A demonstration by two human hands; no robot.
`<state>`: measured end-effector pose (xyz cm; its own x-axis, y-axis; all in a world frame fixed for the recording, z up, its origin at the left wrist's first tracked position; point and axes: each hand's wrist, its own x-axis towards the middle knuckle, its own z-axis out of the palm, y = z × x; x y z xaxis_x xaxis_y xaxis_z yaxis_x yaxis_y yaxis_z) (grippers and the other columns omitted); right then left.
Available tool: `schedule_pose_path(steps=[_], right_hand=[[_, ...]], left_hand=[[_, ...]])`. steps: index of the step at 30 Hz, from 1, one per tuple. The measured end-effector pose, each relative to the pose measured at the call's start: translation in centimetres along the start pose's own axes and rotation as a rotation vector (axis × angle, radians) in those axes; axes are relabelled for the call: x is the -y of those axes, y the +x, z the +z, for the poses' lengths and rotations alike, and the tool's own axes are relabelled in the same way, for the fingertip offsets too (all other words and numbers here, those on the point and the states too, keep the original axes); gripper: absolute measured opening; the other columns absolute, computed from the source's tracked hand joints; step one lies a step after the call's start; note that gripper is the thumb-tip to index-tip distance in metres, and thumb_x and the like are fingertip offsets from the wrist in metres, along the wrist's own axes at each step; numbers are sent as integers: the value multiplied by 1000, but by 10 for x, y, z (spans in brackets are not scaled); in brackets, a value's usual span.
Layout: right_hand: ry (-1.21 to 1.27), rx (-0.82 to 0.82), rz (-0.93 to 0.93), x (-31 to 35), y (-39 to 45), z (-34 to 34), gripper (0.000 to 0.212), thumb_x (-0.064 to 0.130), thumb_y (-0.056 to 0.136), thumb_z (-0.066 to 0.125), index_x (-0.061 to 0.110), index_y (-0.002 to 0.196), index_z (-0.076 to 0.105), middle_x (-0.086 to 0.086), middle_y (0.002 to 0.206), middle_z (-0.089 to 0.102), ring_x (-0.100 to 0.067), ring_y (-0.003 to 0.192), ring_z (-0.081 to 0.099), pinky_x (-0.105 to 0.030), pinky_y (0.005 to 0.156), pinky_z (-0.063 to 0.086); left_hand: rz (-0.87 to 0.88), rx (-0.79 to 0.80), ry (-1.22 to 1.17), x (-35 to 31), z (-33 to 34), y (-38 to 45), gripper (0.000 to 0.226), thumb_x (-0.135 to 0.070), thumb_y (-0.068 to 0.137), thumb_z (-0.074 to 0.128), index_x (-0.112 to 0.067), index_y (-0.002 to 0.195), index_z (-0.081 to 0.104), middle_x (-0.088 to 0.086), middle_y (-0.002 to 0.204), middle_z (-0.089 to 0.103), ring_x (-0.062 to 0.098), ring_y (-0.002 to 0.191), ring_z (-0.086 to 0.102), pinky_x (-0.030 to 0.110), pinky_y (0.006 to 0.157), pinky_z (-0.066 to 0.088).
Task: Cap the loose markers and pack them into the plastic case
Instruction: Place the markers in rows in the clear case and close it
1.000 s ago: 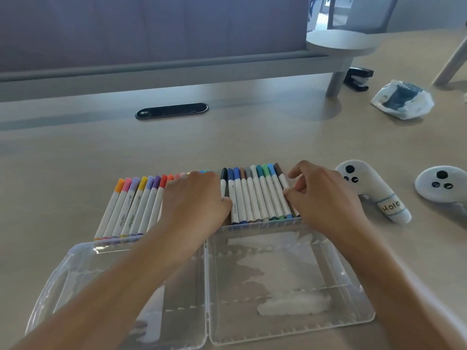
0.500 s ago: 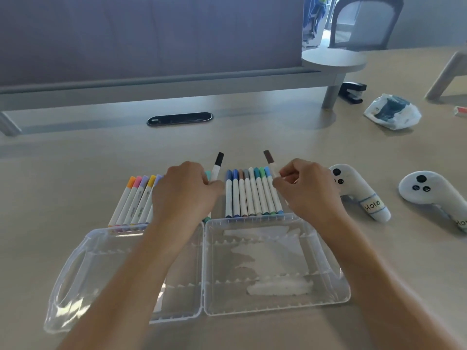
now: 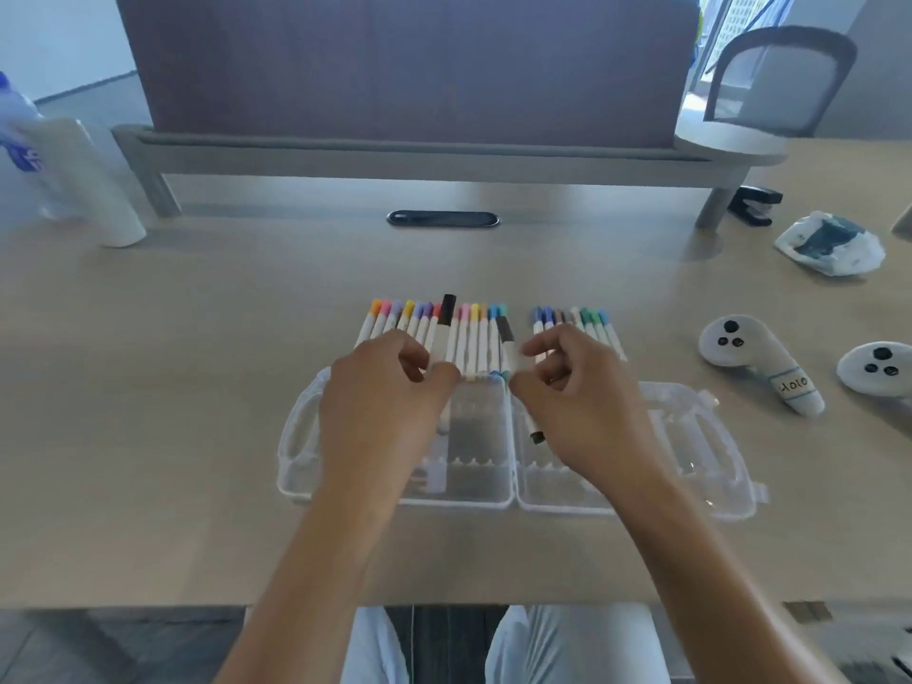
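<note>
Light wood surface (image 3: 197,387) with a purple-grey divider panel (image 3: 395,66) along the back and a chair (image 3: 779,76) behind it on the right. Open clear plastic case (image 3: 486,481) sits near the front edge, and a row of capped markers (image 3: 474,338) lies just behind it. Left hand (image 3: 380,402) pinches a black-capped marker (image 3: 445,328), right hand (image 3: 582,402) pinches a brown-capped marker (image 3: 508,343), both held over the case. Two white controllers (image 3: 760,360) sit off to the right, with a crumpled wrapper (image 3: 829,244) and a stapler (image 3: 752,204) further back. White bottle (image 3: 94,185) at far left. Bare wood either side of the case; the front edge is close to the lap.
</note>
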<state>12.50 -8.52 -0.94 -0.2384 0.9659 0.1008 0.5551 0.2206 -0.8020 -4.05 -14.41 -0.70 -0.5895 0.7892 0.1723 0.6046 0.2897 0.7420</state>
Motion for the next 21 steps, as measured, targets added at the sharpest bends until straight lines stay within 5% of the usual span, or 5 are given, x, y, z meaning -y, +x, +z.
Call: schedule_pose_path(steps=[4, 13, 21], right_hand=[[-21, 36, -20, 26, -32, 46, 24, 31, 91, 71, 33, 112, 61, 13, 69, 68, -3, 63, 65, -38, 69, 60], [-123, 17, -62, 53, -64, 119, 27, 40, 90, 68, 34, 114, 58, 12, 77, 66, -6, 73, 65, -42, 77, 59], [-35, -53, 1, 48, -66, 117, 25, 34, 90, 70, 34, 112, 59, 13, 78, 65, -1, 72, 60, -23, 65, 47]], left_hand=[[-41, -78, 3, 41, -42, -15, 14, -34, 84, 71, -26, 95, 72, -13, 77, 68, 6, 72, 62, 23, 62, 42], [-147, -70, 65, 99, -80, -33, 16, -37, 84, 67, -28, 97, 71, -11, 80, 71, 18, 79, 65, 32, 72, 49], [-58, -21, -9, 95, -73, -27, 21, -37, 86, 68, -27, 104, 75, -13, 79, 71, 14, 77, 67, 34, 78, 56]])
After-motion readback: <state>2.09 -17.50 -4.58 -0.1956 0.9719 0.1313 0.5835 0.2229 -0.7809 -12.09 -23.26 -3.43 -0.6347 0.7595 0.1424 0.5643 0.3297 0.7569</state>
